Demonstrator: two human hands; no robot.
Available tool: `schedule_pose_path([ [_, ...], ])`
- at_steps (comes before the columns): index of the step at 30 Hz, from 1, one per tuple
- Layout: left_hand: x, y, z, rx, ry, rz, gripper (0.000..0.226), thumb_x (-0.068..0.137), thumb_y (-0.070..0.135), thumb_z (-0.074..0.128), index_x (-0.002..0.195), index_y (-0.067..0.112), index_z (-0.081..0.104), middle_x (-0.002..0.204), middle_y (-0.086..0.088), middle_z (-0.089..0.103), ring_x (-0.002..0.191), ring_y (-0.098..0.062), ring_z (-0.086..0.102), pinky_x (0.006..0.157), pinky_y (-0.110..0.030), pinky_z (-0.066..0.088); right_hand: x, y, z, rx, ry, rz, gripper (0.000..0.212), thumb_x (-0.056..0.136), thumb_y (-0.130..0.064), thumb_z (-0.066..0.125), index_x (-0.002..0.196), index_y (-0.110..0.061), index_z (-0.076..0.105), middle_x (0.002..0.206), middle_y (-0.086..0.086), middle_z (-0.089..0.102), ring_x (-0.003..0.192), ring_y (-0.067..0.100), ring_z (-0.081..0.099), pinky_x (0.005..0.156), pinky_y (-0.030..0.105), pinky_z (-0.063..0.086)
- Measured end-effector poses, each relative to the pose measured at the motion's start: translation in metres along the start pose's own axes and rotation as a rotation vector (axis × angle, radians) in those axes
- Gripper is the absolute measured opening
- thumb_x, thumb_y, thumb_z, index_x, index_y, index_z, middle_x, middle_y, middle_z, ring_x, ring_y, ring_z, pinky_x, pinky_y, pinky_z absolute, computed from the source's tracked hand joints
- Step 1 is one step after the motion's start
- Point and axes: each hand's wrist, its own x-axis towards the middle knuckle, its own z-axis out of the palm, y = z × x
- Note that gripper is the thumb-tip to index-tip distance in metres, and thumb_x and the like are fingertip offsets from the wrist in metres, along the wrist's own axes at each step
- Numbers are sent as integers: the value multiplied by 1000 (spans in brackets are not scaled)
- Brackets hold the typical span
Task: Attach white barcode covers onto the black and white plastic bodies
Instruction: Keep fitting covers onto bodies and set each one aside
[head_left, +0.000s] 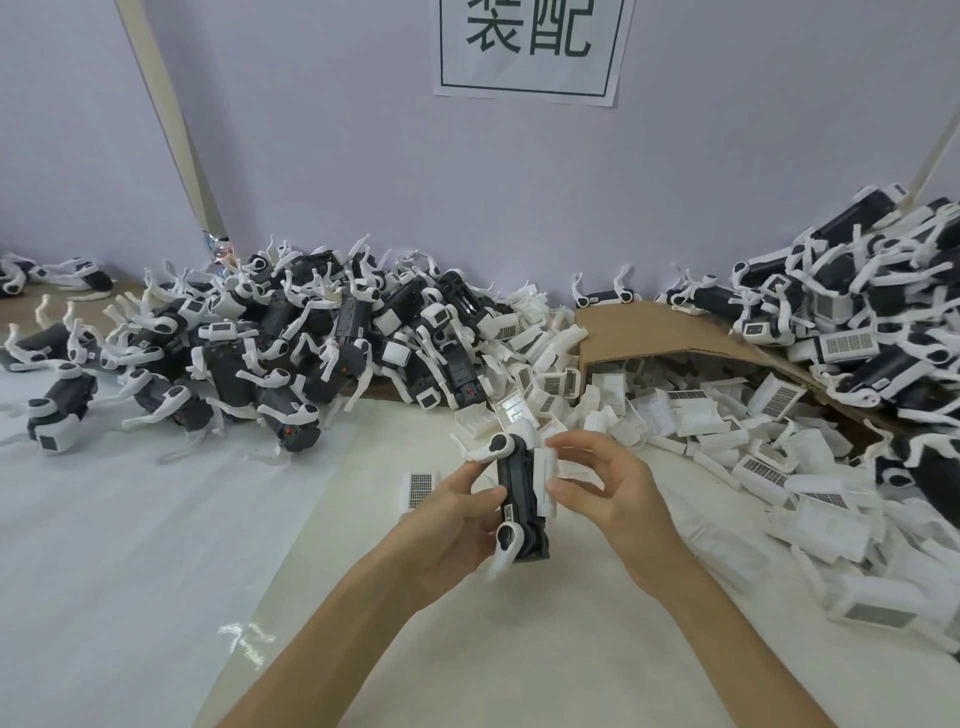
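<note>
My left hand (460, 525) grips a black and white plastic body (517, 493) held upright in the middle of the view, with white arms at its top and bottom left. My right hand (597, 483) pinches a white cover (549, 480) between thumb and fingers against the body's right side. A loose white barcode cover (420, 487) lies flat on the table just left of my left hand.
A big heap of black and white bodies (291, 353) fills the back left. Loose white covers (727, 441) spill from under a cardboard sheet (649, 327) at right. More bodies (872, 312) are piled far right. A printed sign (530, 47) hangs on the wall.
</note>
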Motion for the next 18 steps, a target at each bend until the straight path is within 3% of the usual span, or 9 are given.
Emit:
schedule_pose_path([
  [3, 0, 1, 0, -12, 30, 11, 45, 103, 0, 42, 135, 27, 59, 114, -17, 63, 80, -22, 67, 64, -29, 55, 0, 4, 4, -1, 22, 123, 37, 85, -4, 75, 116, -21, 63, 118, -2, 67, 105, 13, 67, 89, 33, 57],
  [4, 0, 1, 0, -1, 35, 15, 45, 103, 0, 42, 135, 27, 60, 114, -17, 63, 81, -23, 66, 63, -28, 55, 0, 4, 5, -3, 9, 148, 33, 87, -6, 73, 116, -19, 64, 117, 2, 68, 103, 17, 69, 93, 38, 57],
  [6, -1, 1, 0, 29, 48, 26, 46, 103, 0, 42, 134, 28, 60, 113, -16, 64, 88, -25, 64, 68, -30, 56, 1, 4, 4, 4, 0, 151, 28, 89, -4, 70, 114, -14, 67, 113, 8, 71, 97, 23, 71, 90, 41, 58],
  [9, 0, 2, 0, 47, 73, 48, 46, 103, -1, 41, 134, 27, 60, 111, -18, 64, 94, -28, 62, 72, -33, 56, 2, 2, 2, 71, -10, 154, 28, 89, -2, 69, 115, -12, 69, 107, 11, 74, 96, 25, 72, 80, 34, 60],
  [14, -1, 0, 2, 107, 101, 84, 44, 104, -1, 42, 137, 25, 56, 118, -21, 65, 103, -32, 61, 84, -41, 52, 1, 3, 6, 51, -2, 145, 24, 84, 1, 74, 105, -3, 64, 104, 13, 74, 94, 29, 72, 82, 40, 60],
  [18, -2, 0, 4, 153, 125, 123, 44, 104, -3, 39, 139, 20, 53, 133, -26, 58, 106, -35, 63, 90, -46, 49, 0, 6, 9, 2, -2, 102, 19, 79, 0, 79, 91, -1, 64, 91, 7, 73, 84, 16, 71, 72, 25, 56],
])
